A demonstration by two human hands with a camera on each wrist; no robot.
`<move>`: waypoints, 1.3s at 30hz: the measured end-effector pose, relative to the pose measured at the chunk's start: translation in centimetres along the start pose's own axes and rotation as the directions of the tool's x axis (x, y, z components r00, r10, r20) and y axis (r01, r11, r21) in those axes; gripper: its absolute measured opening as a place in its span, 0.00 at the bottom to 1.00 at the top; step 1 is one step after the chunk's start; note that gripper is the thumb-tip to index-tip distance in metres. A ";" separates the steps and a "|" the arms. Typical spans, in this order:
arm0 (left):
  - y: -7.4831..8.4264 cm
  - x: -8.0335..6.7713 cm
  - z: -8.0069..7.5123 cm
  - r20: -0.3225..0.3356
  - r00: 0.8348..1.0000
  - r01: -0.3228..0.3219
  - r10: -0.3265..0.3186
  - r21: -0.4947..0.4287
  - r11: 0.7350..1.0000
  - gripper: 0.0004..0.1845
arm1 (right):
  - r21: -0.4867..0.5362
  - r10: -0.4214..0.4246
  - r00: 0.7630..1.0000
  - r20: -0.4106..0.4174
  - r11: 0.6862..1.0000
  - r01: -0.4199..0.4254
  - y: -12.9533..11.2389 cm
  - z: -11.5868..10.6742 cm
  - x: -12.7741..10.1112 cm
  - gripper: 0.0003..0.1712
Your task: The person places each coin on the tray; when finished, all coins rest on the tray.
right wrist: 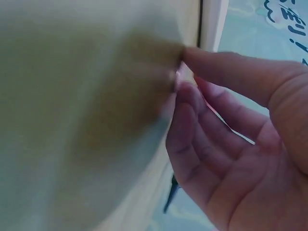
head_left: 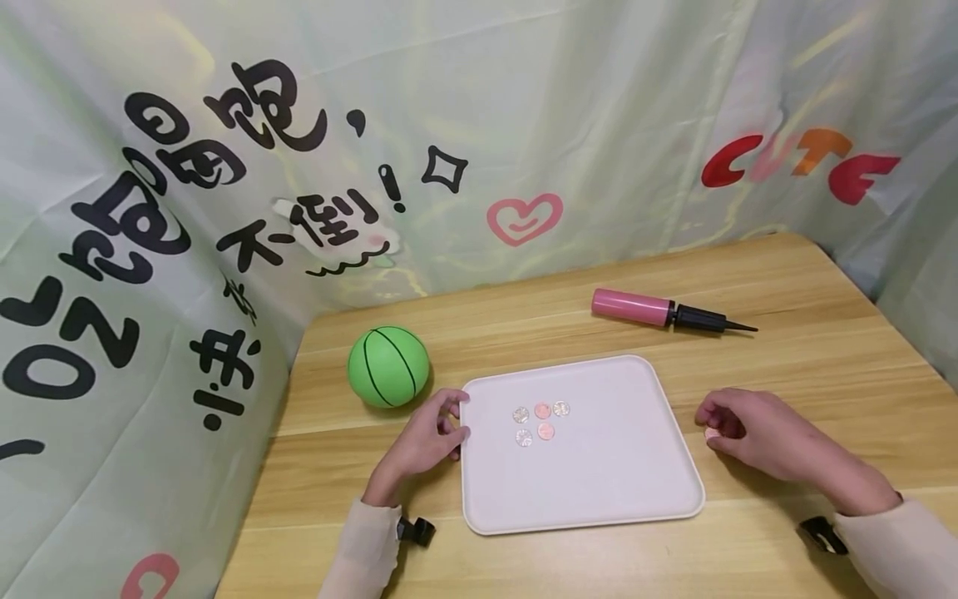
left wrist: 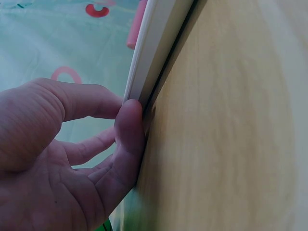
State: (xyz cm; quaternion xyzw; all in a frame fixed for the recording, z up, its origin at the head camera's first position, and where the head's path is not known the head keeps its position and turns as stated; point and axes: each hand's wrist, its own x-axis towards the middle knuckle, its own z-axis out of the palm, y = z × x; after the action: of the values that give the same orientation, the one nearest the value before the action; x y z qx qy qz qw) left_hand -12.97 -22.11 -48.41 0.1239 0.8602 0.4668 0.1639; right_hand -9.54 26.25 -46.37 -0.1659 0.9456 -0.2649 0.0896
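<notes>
A white tray [head_left: 599, 482] lies on the wooden table [head_left: 808, 366], and several small round tokens [head_left: 542, 410], pink and silvery, sit in its near-left part. My left hand [head_left: 430, 437] is at the tray's left edge. Its thumb [left wrist: 130, 125] and index finger pinch the tray rim [left wrist: 154, 43]. My right hand [head_left: 756, 433] rests on the table just right of the tray, fingers curled. It pinches a pink token [head_left: 711, 433] against the tabletop. That pink token [right wrist: 184, 77] shows between thumb and fingertips in the right wrist view.
A green ball [head_left: 388, 366] with black lines sits left of the tray, close to my left hand. A pink hand pump [head_left: 659, 310] with a black nozzle lies behind the tray. Printed fabric [head_left: 224, 166] walls the table at the back and both sides.
</notes>
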 end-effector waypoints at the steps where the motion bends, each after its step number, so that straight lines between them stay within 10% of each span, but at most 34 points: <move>1: 0.0 0.0 0.0 -0.001 1.000 -0.001 0.001 -0.001 1.000 0.27 | 0.000 0.004 1.000 0.022 1.000 -0.004 0.0 -0.1 0.1 0.09; 39: -0.1 0.0 0.1 -0.012 1.000 0.007 -0.007 -0.007 1.000 0.26 | 0.006 0.040 0.999 0.024 0.999 -0.040 0.8 -0.1 -1.1 0.08</move>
State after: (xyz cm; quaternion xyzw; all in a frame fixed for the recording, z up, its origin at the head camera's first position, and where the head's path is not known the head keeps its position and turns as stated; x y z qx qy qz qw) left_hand -12.97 -22.07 -48.58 0.1174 0.8601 0.4697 0.1608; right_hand -8.77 27.40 -46.60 -0.1500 0.9468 -0.2641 0.1066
